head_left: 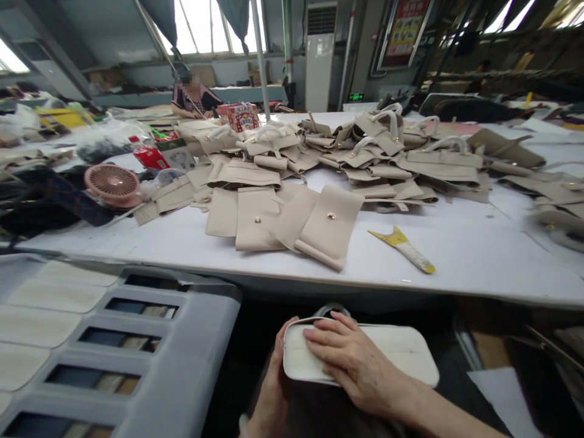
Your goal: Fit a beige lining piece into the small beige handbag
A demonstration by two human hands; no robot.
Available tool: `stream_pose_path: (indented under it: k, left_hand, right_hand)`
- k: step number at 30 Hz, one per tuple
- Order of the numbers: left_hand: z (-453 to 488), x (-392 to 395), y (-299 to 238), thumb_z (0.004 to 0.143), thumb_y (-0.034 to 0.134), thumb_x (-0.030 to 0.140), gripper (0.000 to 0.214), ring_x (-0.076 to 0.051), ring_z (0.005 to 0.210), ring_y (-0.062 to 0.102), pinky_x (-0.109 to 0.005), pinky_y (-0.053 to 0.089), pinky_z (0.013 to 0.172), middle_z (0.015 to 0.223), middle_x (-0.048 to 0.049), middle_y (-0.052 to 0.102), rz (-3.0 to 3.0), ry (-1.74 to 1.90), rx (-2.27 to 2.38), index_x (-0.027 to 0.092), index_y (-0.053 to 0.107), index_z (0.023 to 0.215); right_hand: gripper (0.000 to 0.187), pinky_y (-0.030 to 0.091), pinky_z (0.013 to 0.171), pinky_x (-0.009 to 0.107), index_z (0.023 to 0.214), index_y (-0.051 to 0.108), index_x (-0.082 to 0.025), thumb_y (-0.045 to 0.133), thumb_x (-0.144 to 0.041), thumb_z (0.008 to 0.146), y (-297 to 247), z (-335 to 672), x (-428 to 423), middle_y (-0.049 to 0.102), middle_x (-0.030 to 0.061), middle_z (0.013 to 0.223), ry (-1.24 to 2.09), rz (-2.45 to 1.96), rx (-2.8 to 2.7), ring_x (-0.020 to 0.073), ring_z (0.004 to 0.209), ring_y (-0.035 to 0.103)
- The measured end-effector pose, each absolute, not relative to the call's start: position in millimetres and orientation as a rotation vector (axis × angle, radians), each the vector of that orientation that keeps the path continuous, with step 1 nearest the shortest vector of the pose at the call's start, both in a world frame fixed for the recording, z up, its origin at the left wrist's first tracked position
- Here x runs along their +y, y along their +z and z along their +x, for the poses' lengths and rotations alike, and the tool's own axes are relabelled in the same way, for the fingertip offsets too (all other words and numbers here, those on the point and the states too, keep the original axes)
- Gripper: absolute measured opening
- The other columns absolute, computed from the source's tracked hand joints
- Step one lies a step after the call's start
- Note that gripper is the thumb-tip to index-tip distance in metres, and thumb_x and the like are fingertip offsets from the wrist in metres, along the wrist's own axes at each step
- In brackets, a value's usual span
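Note:
A white oblong panel (396,347) with rounded corners and a thin raised rim lies over my lap, just below the table edge. It looks like the base of a bag; a grey curved loop (335,309) shows behind it. My left hand (274,377) is wrapped round the panel's left end, its fingers partly hidden. Across the top of the panel lies my right hand (349,359), flat, with fingers stretched out and pointing left. What is under the panel is dark and hidden.
Beige bag pieces (333,225) with snaps and handles pile on the white table (159,249). A yellow-white scraper-like tool (404,248) lies at right, a pink fan (113,182) at left. A grey slotted rack (196,328) carries cream panels (43,319). A person (194,97) sits beyond.

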State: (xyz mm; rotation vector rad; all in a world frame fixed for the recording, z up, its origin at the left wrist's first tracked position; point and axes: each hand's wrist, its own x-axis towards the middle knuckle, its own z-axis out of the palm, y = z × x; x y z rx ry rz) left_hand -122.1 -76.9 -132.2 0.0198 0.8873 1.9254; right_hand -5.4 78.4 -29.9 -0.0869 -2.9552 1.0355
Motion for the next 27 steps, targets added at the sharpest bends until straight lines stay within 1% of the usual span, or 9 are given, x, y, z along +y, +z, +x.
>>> stream_pose_path:
  k: [5, 10, 13, 16, 20, 23, 25, 27]
  left_hand:
    - [-124.0, -77.1, -116.8, 0.095, 0.050, 0.043, 0.039, -0.028, 0.136, 0.042, -0.043, 0.026, 0.118, 0.142, -0.0047, 0.054, 0.008, 1.869, 0.909, 0.027, 0.060, 0.130]
    - [-133.5, -78.5, -112.4, 0.090, 0.058, 0.038, 0.042, -0.030, 0.137, 0.040, -0.044, 0.022, 0.119, 0.141, -0.0056, 0.054, 0.028, 1.782, 0.915, 0.025, 0.061, 0.130]
    - [-140.3, -79.7, -112.0, 0.092, 0.054, 0.036, 0.042, -0.029, 0.138, 0.039, -0.044, 0.020, 0.120, 0.143, -0.0057, 0.052, 0.091, 1.724, 0.906, 0.025, 0.058, 0.132]
    - [-146.7, -80.1, -107.2, 0.092, 0.052, 0.033, 0.042, -0.031, 0.136, 0.041, -0.045, 0.026, 0.117, 0.141, -0.0072, 0.054, 0.158, 1.664, 0.917, 0.024, 0.057, 0.133]
    - [-150.7, -76.4, -99.2, 0.087, 0.058, 0.036, 0.046, -0.033, 0.131, 0.047, -0.045, 0.035, 0.112, 0.138, -0.0099, 0.056, 0.215, 1.605, 1.007, 0.022, 0.058, 0.131]
    - [-148.0, -72.7, -98.5, 0.082, 0.066, 0.042, 0.048, -0.035, 0.129, 0.048, -0.045, 0.037, 0.111, 0.137, -0.0101, 0.057, 0.190, 1.601, 1.136, 0.021, 0.062, 0.125]
    - [-146.1, -71.9, -101.4, 0.076, 0.071, 0.047, 0.053, -0.038, 0.129, 0.048, -0.049, 0.037, 0.111, 0.135, -0.0093, 0.059, 0.165, 1.576, 1.236, 0.022, 0.064, 0.122]
    - [-147.7, -70.5, -107.2, 0.071, 0.073, 0.053, 0.058, -0.040, 0.131, 0.046, -0.053, 0.035, 0.113, 0.134, -0.0075, 0.061, 0.167, 1.537, 1.340, 0.023, 0.065, 0.120]
  right_hand:
    - [0.039, 0.019, 0.119, 0.046, 0.133, 0.057, -0.025, 0.046, -0.020, 0.096, -25.3, -5.5, 73.4, 0.055, 0.0042, 0.143, 1.061, -0.130, -2.936, 0.0209, 0.131, 0.045]
    - [0.038, 0.017, 0.120, 0.046, 0.132, 0.058, -0.026, 0.045, -0.021, 0.096, -25.2, -5.6, 75.3, 0.055, 0.0034, 0.143, 1.103, -0.138, -2.940, 0.0202, 0.131, 0.045]
    - [0.038, 0.014, 0.120, 0.044, 0.132, 0.057, -0.026, 0.045, -0.020, 0.096, -25.9, -5.7, 75.9, 0.053, 0.0028, 0.144, 1.131, -0.153, -2.945, 0.0188, 0.133, 0.043]
    - [0.037, 0.013, 0.120, 0.043, 0.130, 0.058, -0.025, 0.045, -0.019, 0.096, -24.9, -6.6, 75.8, 0.053, 0.0032, 0.144, 1.170, -0.158, -2.947, 0.0185, 0.134, 0.042]
    - [0.035, 0.012, 0.120, 0.041, 0.126, 0.060, -0.025, 0.044, -0.019, 0.095, -22.0, -8.0, 77.0, 0.054, 0.0026, 0.143, 1.209, -0.156, -2.946, 0.0188, 0.133, 0.043]
    - [0.034, 0.012, 0.119, 0.039, 0.124, 0.059, -0.025, 0.047, -0.019, 0.093, -23.9, -5.9, 74.7, 0.060, 0.0001, 0.135, 1.170, -0.183, -2.899, 0.0179, 0.129, 0.046]
    - [0.028, 0.014, 0.118, 0.041, 0.119, 0.059, -0.024, 0.051, -0.025, 0.092, -29.9, -3.1, 69.2, 0.064, -0.0006, 0.128, 1.060, -0.190, -2.859, 0.0186, 0.124, 0.049]
    - [0.023, 0.018, 0.115, 0.046, 0.111, 0.060, -0.021, 0.052, -0.032, 0.093, -40.7, -1.9, 62.9, 0.065, 0.0003, 0.125, 0.829, -0.144, -2.854, 0.0219, 0.126, 0.047]
